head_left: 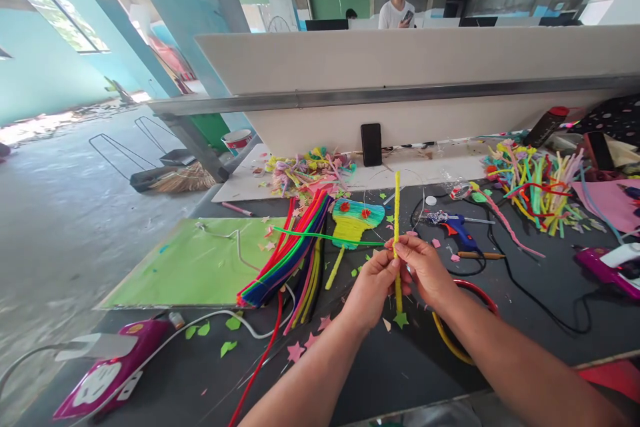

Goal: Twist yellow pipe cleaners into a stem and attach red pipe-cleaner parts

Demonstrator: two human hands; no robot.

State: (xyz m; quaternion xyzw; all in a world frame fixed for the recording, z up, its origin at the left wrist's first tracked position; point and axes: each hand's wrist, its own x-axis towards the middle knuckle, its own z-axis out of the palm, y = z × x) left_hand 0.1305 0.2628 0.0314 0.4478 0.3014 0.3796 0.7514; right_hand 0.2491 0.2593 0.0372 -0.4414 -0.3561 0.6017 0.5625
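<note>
A yellow fuzzy stick (397,207) stands upright between my two hands, its lower end near a green paper star (401,320). My left hand (373,283) pinches it, with a green pipe cleaner (320,236) running leftward from the fingers. My right hand (420,265) is closed on the same yellow stick from the other side. Just behind my left hand lies a blue and yellow fuzzy shape (356,223) with red spots. A bundle of coloured pipe cleaners (285,260) rests to its left.
A blue glue gun (463,230) with a black cable lies to the right. Purple power strips (107,367) sit at both sides. A phone (371,145) leans on the white partition (320,127). Pipe cleaner scraps (543,187) are piled behind. A person (397,3) stands beyond the partition.
</note>
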